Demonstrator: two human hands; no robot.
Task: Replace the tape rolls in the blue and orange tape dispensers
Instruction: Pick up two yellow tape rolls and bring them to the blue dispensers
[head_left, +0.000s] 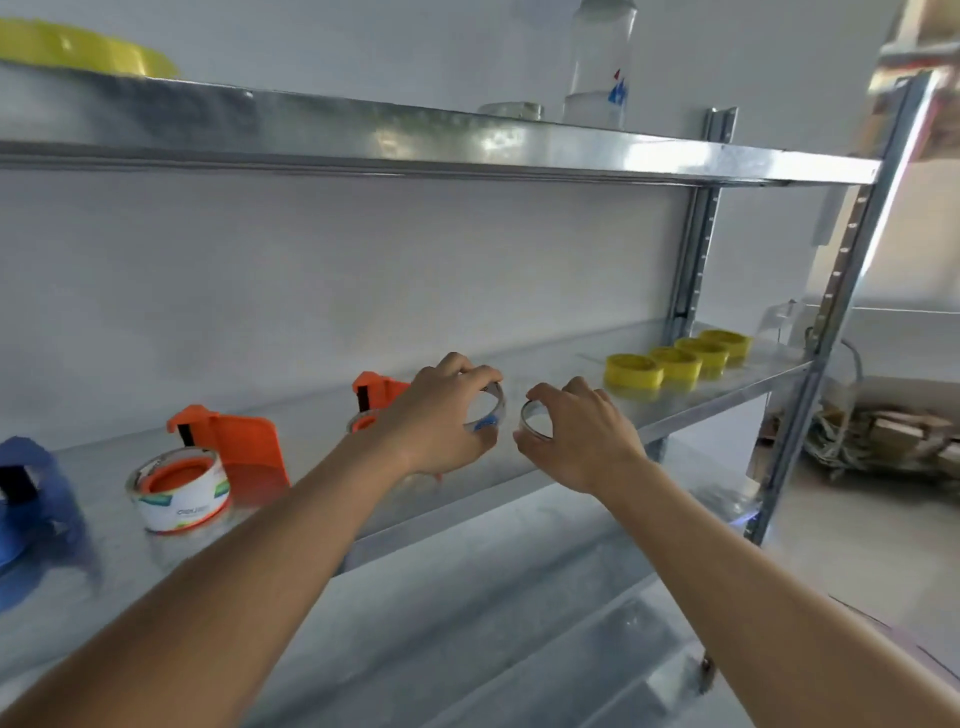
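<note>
Left hand (441, 415) grips thin clear tape ring (488, 410); right hand (576, 436) pinches another ring (535, 421). Best set down toward three o'clock, clear of orange plastic dispenser (239, 447).

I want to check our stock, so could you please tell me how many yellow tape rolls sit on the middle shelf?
4, in a row at the metal shelf's right end. More may be hidden.

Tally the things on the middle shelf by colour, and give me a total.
Yellow rings: 4, from the nearest to the farthest
Orange tape dispensers: 2, one loaded, one behind the left hand
Blue tape dispenser: 1
Clear, near-empty rolls: 2, one in the left hand, one in the right hand
Total: 9
</note>
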